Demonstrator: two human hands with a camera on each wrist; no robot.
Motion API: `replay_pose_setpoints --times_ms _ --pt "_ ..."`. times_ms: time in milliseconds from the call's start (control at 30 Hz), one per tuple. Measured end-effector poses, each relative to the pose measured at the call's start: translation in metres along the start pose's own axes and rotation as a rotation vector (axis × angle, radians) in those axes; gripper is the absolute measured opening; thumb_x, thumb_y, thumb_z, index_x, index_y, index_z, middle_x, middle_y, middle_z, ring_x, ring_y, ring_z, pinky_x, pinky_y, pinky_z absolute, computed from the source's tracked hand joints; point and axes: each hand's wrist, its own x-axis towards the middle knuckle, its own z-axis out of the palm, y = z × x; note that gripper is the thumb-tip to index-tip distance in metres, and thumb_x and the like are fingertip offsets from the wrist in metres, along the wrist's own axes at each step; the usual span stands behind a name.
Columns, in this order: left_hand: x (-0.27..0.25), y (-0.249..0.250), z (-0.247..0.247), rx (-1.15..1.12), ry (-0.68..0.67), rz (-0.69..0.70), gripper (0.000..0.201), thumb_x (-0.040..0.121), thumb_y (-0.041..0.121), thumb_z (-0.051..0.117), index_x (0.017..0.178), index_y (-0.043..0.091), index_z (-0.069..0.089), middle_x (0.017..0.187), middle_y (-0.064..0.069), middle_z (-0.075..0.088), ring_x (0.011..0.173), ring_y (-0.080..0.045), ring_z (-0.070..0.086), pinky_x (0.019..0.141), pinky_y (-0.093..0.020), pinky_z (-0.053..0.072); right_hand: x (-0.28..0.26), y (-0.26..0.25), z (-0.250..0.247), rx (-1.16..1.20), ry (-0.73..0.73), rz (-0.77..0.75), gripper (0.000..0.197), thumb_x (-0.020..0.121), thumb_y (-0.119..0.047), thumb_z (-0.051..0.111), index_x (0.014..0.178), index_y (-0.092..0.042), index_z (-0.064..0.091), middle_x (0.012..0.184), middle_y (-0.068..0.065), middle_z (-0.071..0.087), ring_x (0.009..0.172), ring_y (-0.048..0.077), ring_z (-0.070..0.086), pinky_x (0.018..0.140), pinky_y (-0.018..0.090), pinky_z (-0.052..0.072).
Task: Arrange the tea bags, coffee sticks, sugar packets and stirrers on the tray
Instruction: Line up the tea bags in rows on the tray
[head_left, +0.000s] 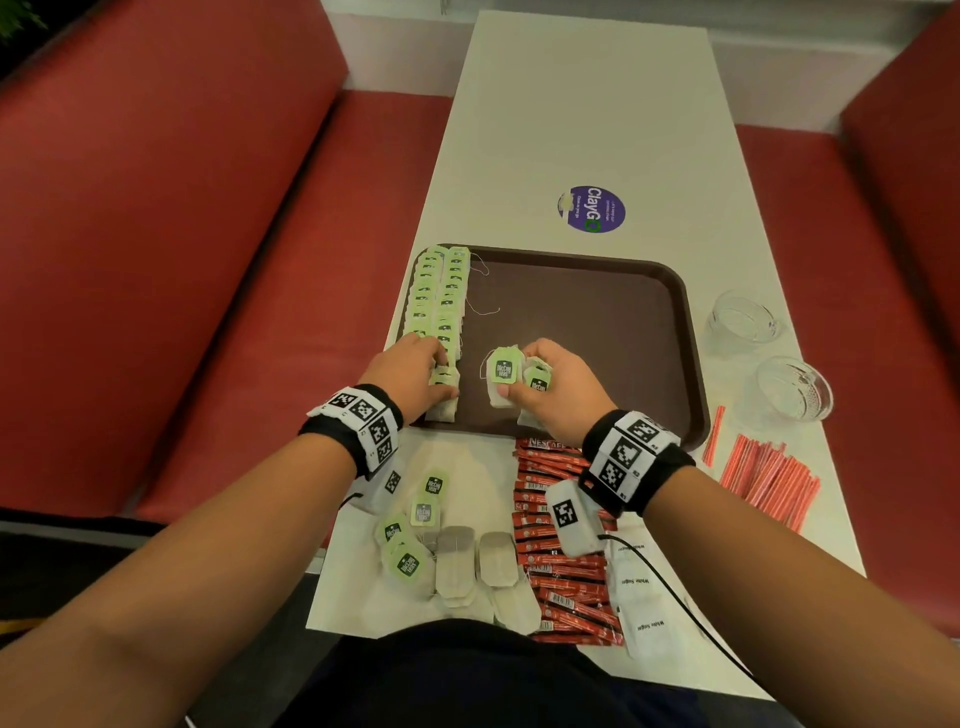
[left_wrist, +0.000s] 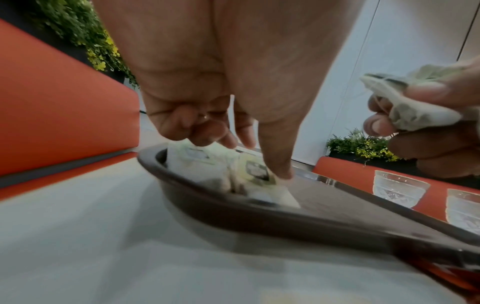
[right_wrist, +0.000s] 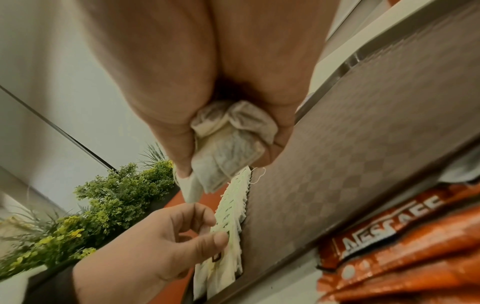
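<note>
A brown tray (head_left: 623, 291) lies on the white table (head_left: 571, 130). Two rows of green-tagged tea bags (head_left: 441, 296) run down the tray's left side. My left hand (head_left: 415, 374) is at the near end of those rows; its thumb and fingers (right_wrist: 218, 236) pinch the nearest tea bag (left_wrist: 257, 170) against the tray floor. My right hand (head_left: 550, 384) hovers over the tray's near middle and grips a bunch of tea bags (head_left: 503, 371), which show crumpled in the palm (right_wrist: 228, 139). Loose tea bags (head_left: 415, 519), red coffee sticks (head_left: 561, 551), white sugar packets (head_left: 644, 608) and red stirrers (head_left: 763, 473) lie off the tray.
Two glass cups (head_left: 743, 317) (head_left: 792, 387) stand to the right of the tray. A round purple sticker (head_left: 592, 209) is on the table beyond it. Red benches (head_left: 208, 260) flank the table on both sides. A black cable (head_left: 675, 597) trails from my right wrist.
</note>
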Motion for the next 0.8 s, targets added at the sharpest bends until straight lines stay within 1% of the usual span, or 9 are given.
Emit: replay_pose_setpoints --times_ms 100,167,200,333,500,567,633,733,800 --pt "-0.003 0.009 0.006 0.035 0.004 -0.047 0.039 0.082 0.057 0.068 0.094 0.025 0.049 0.087 0.007 0.055 0.079 -0.018 0.055 0.068 -0.033 0.043 0.001 0.001 0.000 -0.001 0.028 0.000 0.038 0.086 -0.027 0.077 0.115 -0.024 0.052 0.111 -0.007 0.063 0.091 0.012 0.065 0.076 0.030 0.057" --pt "-0.004 0.015 0.010 0.065 -0.032 -0.048 0.041 0.082 0.056 0.069 0.093 0.023 0.047 0.088 0.004 0.056 0.079 -0.019 0.055 0.066 -0.033 0.042 0.003 0.000 0.000 -0.009 0.012 -0.008 0.041 0.087 -0.027 0.076 0.124 -0.023 0.057 0.115 -0.006 0.064 0.095 0.013 0.065 0.081 0.031 0.057" --pt "-0.003 0.016 0.011 0.079 -0.040 -0.046 0.039 0.083 0.053 0.069 0.094 0.023 0.047 0.091 0.003 0.057 0.080 -0.020 0.056 0.067 -0.033 0.043 0.004 0.000 0.000 -0.005 -0.005 -0.008 0.038 0.089 -0.026 0.075 0.123 -0.021 0.061 0.112 -0.005 0.067 0.093 0.014 0.067 0.080 0.031 0.058" --pt "0.001 0.014 0.010 0.096 -0.042 -0.039 0.034 0.087 0.045 0.068 0.097 0.019 0.048 0.099 -0.003 0.060 0.087 -0.024 0.057 0.072 -0.033 0.044 0.005 -0.001 0.001 -0.021 -0.033 -0.008 0.015 0.092 -0.023 0.071 0.104 -0.014 0.071 0.095 0.002 0.074 0.082 0.016 0.070 0.066 0.025 0.056" --pt "-0.001 0.016 0.000 0.002 -0.017 -0.036 0.033 0.089 0.052 0.063 0.090 0.021 0.051 0.086 0.003 0.057 0.081 -0.019 0.055 0.066 -0.032 0.039 0.008 -0.001 0.000 -0.026 -0.028 -0.017 0.012 0.091 -0.021 0.071 0.100 -0.014 0.072 0.090 0.003 0.073 0.081 0.020 0.068 0.073 0.038 0.058" --pt "-0.002 0.022 -0.011 -0.167 0.061 0.050 0.031 0.095 0.052 0.055 0.087 0.022 0.056 0.081 0.006 0.057 0.076 -0.013 0.054 0.065 -0.029 0.039 0.011 0.000 0.000 -0.014 -0.021 -0.018 0.011 0.090 -0.022 0.072 0.098 -0.015 0.071 0.087 0.002 0.072 0.079 0.019 0.067 0.072 0.039 0.057" --pt "-0.007 0.033 -0.025 -0.349 0.119 0.173 0.033 0.099 0.050 0.049 0.090 0.021 0.062 0.075 0.011 0.056 0.066 -0.002 0.051 0.061 -0.023 0.037 0.013 0.001 0.000 0.003 -0.015 -0.019 0.010 0.089 -0.023 0.073 0.094 -0.014 0.070 0.083 0.003 0.071 0.077 0.021 0.067 0.071 0.040 0.055" --pt "-0.010 0.048 -0.039 -0.484 0.090 0.271 0.017 0.094 0.038 0.065 0.093 0.021 0.067 0.067 0.015 0.054 0.056 0.002 0.047 0.056 -0.011 0.035 0.015 0.000 0.000 0.028 -0.007 -0.022 0.016 0.087 -0.025 0.076 0.088 -0.011 0.068 0.081 0.009 0.070 0.075 0.029 0.066 0.069 0.045 0.054" --pt "-0.007 0.051 -0.041 -0.477 0.052 0.283 0.008 0.089 0.030 0.072 0.091 0.023 0.069 0.068 0.015 0.056 0.059 0.003 0.047 0.060 -0.011 0.038 0.017 -0.001 -0.002 0.037 -0.004 -0.013 0.019 0.085 -0.025 0.078 0.087 -0.010 0.067 0.081 0.011 0.070 0.075 0.031 0.066 0.069 0.046 0.054"
